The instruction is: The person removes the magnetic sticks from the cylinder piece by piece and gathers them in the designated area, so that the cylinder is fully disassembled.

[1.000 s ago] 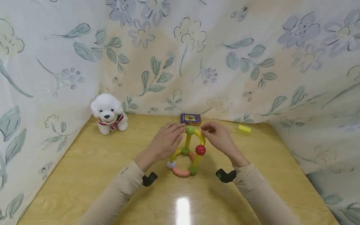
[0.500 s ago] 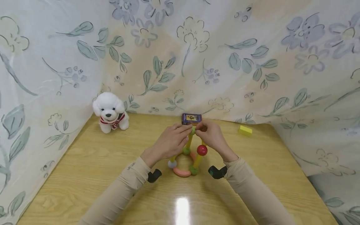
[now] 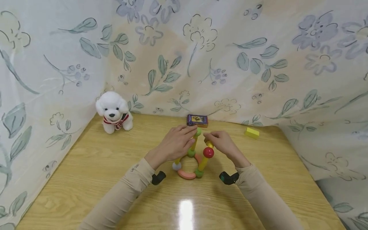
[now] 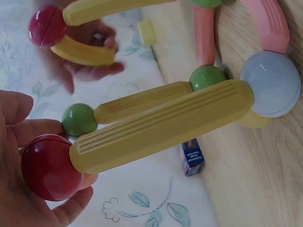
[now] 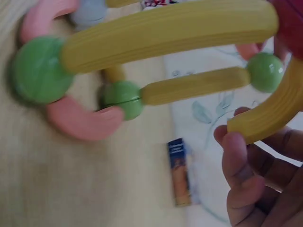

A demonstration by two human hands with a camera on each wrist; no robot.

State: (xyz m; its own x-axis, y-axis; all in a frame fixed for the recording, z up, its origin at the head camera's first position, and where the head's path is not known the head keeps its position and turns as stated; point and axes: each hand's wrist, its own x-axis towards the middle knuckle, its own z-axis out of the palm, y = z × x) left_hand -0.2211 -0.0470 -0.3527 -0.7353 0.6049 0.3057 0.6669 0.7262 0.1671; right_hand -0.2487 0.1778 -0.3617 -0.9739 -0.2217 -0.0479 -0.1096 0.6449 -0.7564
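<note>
A ball-and-rod building toy stands on the table, with yellow uprights, a base of pink curved rods (image 3: 187, 174) and coloured balls. My left hand (image 3: 174, 144) holds its top left: in the left wrist view fingers and thumb lie around a red ball (image 4: 51, 169), and a fingertip touches the top green ball (image 4: 79, 119). My right hand (image 3: 225, 143) pinches the free end of a yellow curved rod (image 5: 272, 116). The other end of that rod joins the right-hand red ball (image 3: 208, 152). A gap separates the pinched end from the top green ball.
Behind the toy lies a small blue card box (image 3: 197, 120). A yellow block (image 3: 252, 133) sits at the back right. At the back left is a white plush dog (image 3: 114, 111). A floral cloth (image 3: 161, 48) hangs along the back and sides of the wooden table (image 3: 86, 179).
My right hand first went left to the top green ball, then drew back right with the curved rod's end. My left hand shifted slightly right early on and stayed at the toy's top.
</note>
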